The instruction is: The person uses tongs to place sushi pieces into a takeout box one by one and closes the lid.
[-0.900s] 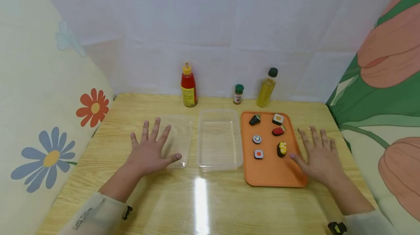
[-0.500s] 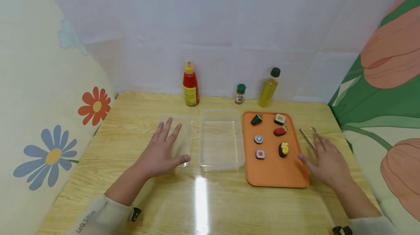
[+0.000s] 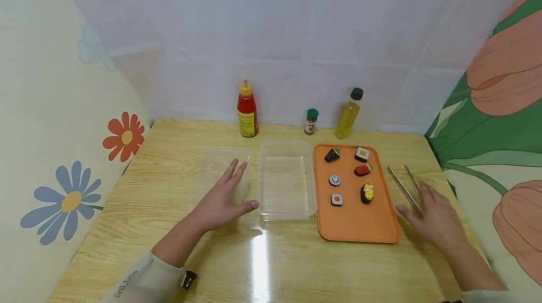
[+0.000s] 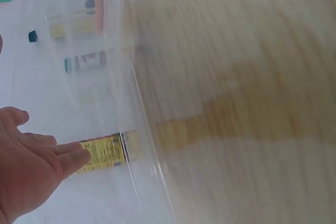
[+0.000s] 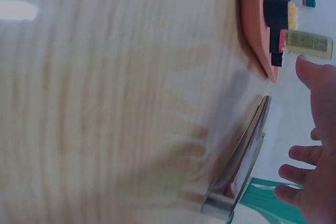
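Note:
My left hand [image 3: 220, 206] is over the clear plastic lid [image 3: 207, 166], fingers extended and thumb toward the clear plastic box [image 3: 286, 185]. It holds nothing. On the right, my right hand [image 3: 436, 220] hovers over the near end of the metal tongs [image 3: 402, 186], which hides that end in the head view. The right wrist view shows a gap between the fingers and the tongs [image 5: 239, 161]. Beside this hand is an orange tray [image 3: 355, 225] with several toy sushi pieces, among them a corn-topped one [image 3: 367, 193] and a black cone [image 3: 332, 155].
Along the back edge of the wooden table [image 3: 178, 138] stand a red sauce bottle [image 3: 247, 110], a small green-capped spice jar [image 3: 311, 122] and an oil bottle [image 3: 348, 115]. White cloth hangs behind them. Patterned cloths [image 3: 504, 152] flank both sides.
The left hand has moved right, toward the clear box. My right hand has drawn back toward the near right, uncovering more of the tongs. The tray, box and bottles stay in place.

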`<action>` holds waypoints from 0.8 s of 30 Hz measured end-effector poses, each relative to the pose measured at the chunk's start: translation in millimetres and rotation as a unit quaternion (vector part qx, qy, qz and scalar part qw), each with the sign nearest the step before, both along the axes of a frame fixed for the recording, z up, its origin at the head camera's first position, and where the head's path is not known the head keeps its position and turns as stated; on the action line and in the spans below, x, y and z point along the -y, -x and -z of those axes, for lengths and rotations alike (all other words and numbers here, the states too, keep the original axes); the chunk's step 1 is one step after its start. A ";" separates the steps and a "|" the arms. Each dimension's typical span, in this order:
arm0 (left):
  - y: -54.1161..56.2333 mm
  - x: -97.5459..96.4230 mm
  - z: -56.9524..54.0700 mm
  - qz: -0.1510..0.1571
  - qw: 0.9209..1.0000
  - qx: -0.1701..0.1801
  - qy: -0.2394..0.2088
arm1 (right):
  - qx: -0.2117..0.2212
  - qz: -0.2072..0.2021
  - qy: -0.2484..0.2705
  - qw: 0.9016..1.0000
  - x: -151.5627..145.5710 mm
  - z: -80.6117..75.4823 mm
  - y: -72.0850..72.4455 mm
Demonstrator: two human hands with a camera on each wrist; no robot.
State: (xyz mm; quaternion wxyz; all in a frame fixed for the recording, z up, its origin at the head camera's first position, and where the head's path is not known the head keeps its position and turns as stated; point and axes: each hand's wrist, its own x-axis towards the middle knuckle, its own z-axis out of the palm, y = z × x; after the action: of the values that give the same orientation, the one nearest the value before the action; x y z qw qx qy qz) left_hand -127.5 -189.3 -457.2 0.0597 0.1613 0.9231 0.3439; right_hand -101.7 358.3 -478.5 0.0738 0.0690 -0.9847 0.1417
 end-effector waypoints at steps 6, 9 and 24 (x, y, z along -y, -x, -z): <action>-1.3 -9.1 2.9 0.006 1.000 0.009 -0.006 | 0.023 0.015 0.005 1.000 -9.8 5.2 -5.3; -1.8 -12.7 4.6 0.009 1.000 0.013 -0.009 | 0.052 0.031 -0.001 0.998 -15.2 7.5 -8.2; -3.1 -24.7 10.0 0.026 0.999 0.008 0.030 | 0.096 0.043 -0.007 0.994 -31.3 12.5 -17.2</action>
State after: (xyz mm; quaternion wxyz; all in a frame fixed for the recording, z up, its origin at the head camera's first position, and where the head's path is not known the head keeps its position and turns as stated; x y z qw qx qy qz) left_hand -124.4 -164.6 -467.1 0.0813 0.1806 0.9280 0.3155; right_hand -84.5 389.7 -491.0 -0.0159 0.0127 -0.9902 0.1378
